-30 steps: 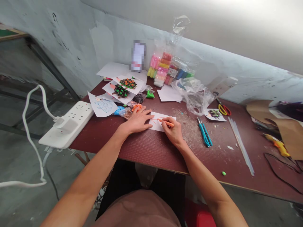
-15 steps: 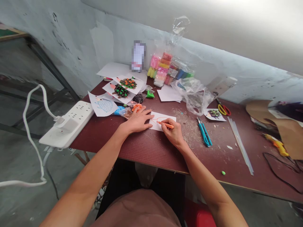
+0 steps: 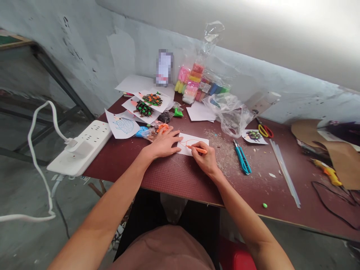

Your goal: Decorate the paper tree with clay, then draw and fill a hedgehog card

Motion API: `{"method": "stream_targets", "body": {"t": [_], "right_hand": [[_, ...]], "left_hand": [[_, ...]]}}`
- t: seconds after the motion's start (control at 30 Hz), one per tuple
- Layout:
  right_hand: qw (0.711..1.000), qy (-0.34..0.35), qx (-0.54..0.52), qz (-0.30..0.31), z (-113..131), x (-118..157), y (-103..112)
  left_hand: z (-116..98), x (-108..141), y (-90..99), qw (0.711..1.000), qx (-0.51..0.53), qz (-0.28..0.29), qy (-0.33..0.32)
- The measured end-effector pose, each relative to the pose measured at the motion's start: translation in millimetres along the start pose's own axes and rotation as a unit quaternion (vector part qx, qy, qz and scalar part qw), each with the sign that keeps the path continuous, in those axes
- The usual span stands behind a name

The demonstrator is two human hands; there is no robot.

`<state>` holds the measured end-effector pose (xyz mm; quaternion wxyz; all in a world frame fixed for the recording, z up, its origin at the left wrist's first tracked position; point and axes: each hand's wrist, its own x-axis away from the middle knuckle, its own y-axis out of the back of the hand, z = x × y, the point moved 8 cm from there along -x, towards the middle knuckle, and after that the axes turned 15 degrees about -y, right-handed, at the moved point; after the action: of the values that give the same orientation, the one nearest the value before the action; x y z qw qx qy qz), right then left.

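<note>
A small white sheet of paper with thin orange lines lies on the dark red table. My right hand is closed around an orange pen, its tip at the paper. Lying flat, my left hand has its fingers spread, and the fingertips touch the paper's left edge. Just behind that hand are orange clay and a blue clay packet. Cards with spiky hedgehog figures and a blue hedgehog drawing lie to the left.
A teal utility knife, scissors, clear glue sticks and a yellow glue gun lie to the right. Bagged coloured clay stands by the wall. A white power strip overhangs the left edge.
The orange pen's tip has shifted very slightly on the paper with my right hand. My left hand stays where it was.
</note>
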<state>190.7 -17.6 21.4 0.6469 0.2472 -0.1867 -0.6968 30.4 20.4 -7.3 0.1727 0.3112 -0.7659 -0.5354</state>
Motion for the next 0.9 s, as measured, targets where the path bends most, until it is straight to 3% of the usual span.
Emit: {"method": "stream_targets", "body": {"t": [0.17,0.9], "right_hand": [[1.0,-0.006,-0.017,-0.02,-3.7,-3.8,2.3],[1.0,0.014,-0.001,-0.004,-4.7,-7.4,-2.8]], "left_hand": [[-0.1,0.4,-0.3,1.0,0.01,-0.001,-0.004],[-1.4,0.9,1.8,1.0,0.019,0.0,0.005]]}}
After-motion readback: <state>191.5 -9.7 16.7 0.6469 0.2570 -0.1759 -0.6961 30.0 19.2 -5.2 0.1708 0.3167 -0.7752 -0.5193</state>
